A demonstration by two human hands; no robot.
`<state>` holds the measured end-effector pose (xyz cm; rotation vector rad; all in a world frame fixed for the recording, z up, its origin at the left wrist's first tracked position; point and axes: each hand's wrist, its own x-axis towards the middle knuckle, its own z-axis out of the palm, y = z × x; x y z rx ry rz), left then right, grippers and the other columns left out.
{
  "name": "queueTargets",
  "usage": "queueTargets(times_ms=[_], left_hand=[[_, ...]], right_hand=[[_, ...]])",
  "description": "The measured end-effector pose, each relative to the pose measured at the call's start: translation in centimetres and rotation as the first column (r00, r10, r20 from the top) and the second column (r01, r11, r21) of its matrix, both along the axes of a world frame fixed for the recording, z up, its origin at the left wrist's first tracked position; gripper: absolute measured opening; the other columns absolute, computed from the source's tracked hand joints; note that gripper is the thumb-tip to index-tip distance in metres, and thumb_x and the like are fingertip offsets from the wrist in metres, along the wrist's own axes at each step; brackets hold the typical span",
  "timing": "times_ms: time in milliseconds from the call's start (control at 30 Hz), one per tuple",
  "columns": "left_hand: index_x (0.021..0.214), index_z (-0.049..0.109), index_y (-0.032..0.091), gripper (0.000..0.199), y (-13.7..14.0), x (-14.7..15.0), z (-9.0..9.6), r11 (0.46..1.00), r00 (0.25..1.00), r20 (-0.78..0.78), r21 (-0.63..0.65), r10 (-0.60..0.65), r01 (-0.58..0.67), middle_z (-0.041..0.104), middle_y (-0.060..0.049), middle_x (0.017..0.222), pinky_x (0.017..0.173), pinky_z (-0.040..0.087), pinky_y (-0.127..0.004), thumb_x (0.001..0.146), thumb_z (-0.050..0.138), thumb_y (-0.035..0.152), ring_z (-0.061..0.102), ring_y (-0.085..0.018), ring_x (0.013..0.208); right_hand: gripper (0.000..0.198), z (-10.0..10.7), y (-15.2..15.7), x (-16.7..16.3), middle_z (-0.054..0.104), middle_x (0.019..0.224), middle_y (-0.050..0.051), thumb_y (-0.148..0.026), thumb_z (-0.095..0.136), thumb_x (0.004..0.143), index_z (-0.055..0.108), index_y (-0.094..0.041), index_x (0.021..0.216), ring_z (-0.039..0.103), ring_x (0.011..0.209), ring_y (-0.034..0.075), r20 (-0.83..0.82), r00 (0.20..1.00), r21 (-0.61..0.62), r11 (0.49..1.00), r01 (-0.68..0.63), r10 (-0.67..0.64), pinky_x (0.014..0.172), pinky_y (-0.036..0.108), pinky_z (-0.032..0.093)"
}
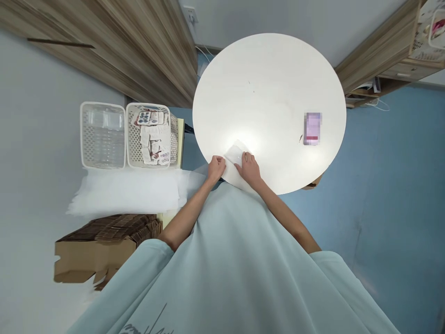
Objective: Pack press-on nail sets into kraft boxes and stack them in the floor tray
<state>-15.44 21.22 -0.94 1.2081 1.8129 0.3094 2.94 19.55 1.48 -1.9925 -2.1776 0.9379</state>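
Near the front edge of the round white table [271, 93], a small folded bundle of translucent white packing sheet [235, 152] lies between my hands. My left hand [217, 167] is closed in a pinch at the bundle's left side, with thin sheet at the fingers. Over the bundle's right side my right hand [248, 166] curls its fingers, thumb pointing left, pressing the sheet against the tabletop. Whatever the sheet may enclose cannot be made out.
To the left stand a white basket [83, 139] of clear plastic containers and another basket [130, 144] of small printed packs. Below them are stacked white sheets [128, 192] and flattened cardboard boxes [93, 255]. A blurred pink-purple object [312, 128] lies on the table's right.
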Motion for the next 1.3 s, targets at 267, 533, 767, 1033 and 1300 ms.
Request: queueTargets(times_ms=[267,533,767,1033,1300], left_hand=[[0.112,0.058,0.023,0.035,-0.8,-0.2,0.2,0.991,0.990,-0.031,0.022,0.136,-0.136,0.072,-0.010,0.120,0.091,0.057,-0.038,0.088,0.080,0.033,0.071,-0.022,0.091],[0.115,0.058,0.024,0.035,-1.8,-3.2,-0.5,0.969,0.947,-0.209,0.087,0.243,-0.229,0.069,-0.006,0.112,0.093,0.055,-0.036,0.089,0.079,0.036,0.068,-0.019,0.090],[0.117,0.059,0.022,0.033,-2.2,-1.9,-0.4,0.954,0.926,-0.238,0.142,0.293,-0.266,0.066,-0.010,0.116,0.101,0.053,-0.042,0.091,0.077,0.032,0.068,-0.026,0.105],[0.118,0.063,0.020,0.032,-2.6,-2.5,-0.2,0.940,0.943,-0.104,0.173,0.315,-0.295,0.069,-0.012,0.120,0.103,0.054,-0.043,0.093,0.077,0.034,0.070,-0.025,0.106],[0.120,0.067,0.017,0.027,-9.0,-8.7,3.7,0.923,0.944,0.194,0.231,0.266,-0.307,0.074,-0.014,0.127,0.097,0.060,-0.038,0.095,0.070,0.027,0.074,-0.022,0.102]], right_hand=[[0.046,0.4,-0.2,-2.1,0.058,0.141,0.027,-0.020,0.041,0.109,0.052,-0.007,0.152,0.068,0.120,0.034,-0.092,0.991,-0.190,0.976,-0.108,0.092,0.099,0.047,0.061],[0.053,0.1,0.2,-6.2,0.057,0.144,0.028,-0.018,0.049,0.106,0.046,-0.005,0.157,0.068,0.122,0.036,-0.125,0.965,-0.172,0.952,-0.251,0.232,0.103,0.046,0.059],[0.058,0.6,-0.9,-5.2,0.057,0.146,0.026,-0.029,0.049,0.110,0.041,-0.009,0.163,0.069,0.125,0.036,-0.148,0.971,-0.203,0.956,-0.214,0.186,0.103,0.047,0.059],[0.051,2.1,-4.3,-5.8,0.062,0.140,0.020,-0.032,0.048,0.111,0.050,-0.017,0.160,0.071,0.120,0.032,-0.149,0.978,-0.182,0.968,-0.174,0.148,0.096,0.043,0.061],[0.046,4.8,-8.4,-9.7,0.067,0.137,0.015,-0.031,0.053,0.112,0.057,-0.017,0.155,0.075,0.100,0.022,-0.092,0.981,-0.134,0.974,-0.181,0.170,0.095,0.034,0.058]])
